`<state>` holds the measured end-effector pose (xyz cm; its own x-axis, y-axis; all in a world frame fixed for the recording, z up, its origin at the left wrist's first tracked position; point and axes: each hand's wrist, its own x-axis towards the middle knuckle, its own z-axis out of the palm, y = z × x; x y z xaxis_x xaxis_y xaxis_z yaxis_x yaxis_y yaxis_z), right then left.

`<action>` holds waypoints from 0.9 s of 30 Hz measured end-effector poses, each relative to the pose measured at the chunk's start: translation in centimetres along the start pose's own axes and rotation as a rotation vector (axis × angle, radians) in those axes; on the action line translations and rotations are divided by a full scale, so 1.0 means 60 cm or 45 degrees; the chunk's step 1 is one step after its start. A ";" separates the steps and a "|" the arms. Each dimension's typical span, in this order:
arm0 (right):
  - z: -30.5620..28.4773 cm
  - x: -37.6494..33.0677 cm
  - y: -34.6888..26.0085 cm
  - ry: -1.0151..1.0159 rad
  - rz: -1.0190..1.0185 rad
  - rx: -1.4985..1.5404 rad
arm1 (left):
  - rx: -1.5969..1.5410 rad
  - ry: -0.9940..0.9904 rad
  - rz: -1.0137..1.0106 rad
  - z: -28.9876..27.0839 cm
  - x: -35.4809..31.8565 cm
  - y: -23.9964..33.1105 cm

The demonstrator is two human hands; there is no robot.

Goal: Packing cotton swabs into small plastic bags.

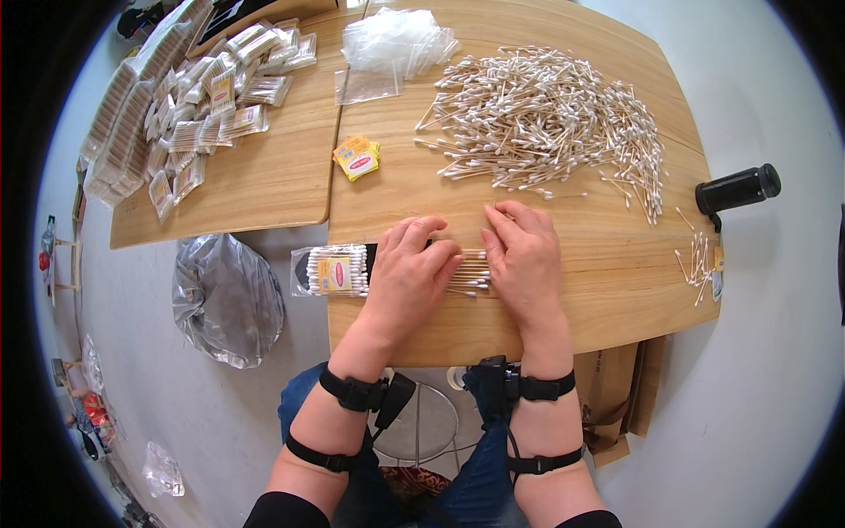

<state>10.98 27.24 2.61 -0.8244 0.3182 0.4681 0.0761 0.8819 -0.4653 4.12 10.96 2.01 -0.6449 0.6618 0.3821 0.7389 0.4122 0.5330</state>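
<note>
On the wooden table (616, 295), a row of cotton swabs (471, 275) lies between left hand (412, 268) and right hand (526, 255), fingers bent; I cannot tell whether either grips any; a swab-filled clear bag (299, 283) lies beside the left

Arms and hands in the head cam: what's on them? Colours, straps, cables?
Left hand and right hand are ungloved, forearms bare. Black sleeves show at the bottom edge. Each forearm wears two black straps. The left carries a black wedge-shaped module, the right a boxy black module. A thin dark cable runs along each.
</note>
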 end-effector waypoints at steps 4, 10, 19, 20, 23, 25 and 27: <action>-0.003 -0.010 0.019 -0.007 0.128 0.111 | -0.114 -0.034 0.014 0.002 -0.004 -0.001; -0.002 -0.013 0.020 -0.023 0.157 0.080 | -0.756 0.133 -0.346 0.005 -0.007 0.018; 0.005 -0.012 0.002 -0.022 0.190 -0.042 | -1.023 0.211 -0.466 0.009 -0.018 0.012; 0.007 -0.010 0.001 -0.004 0.204 -0.014 | -1.022 0.209 -0.465 0.009 -0.019 0.011; 0.010 -0.010 0.004 0.013 0.231 0.016 | -1.076 0.209 -0.507 0.009 -0.020 0.010; 0.007 -0.011 0.006 0.009 0.242 0.019 | -1.121 0.229 -0.515 0.011 -0.020 0.009; -0.001 -0.014 0.010 -0.091 0.201 0.101 | -1.142 0.206 -0.520 0.006 -0.019 0.013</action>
<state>11.77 27.54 1.98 -0.8436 0.4225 0.3314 0.1654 0.7916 -0.5882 5.50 10.76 1.73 -0.8846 0.4544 0.1049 0.0767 -0.0801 0.9938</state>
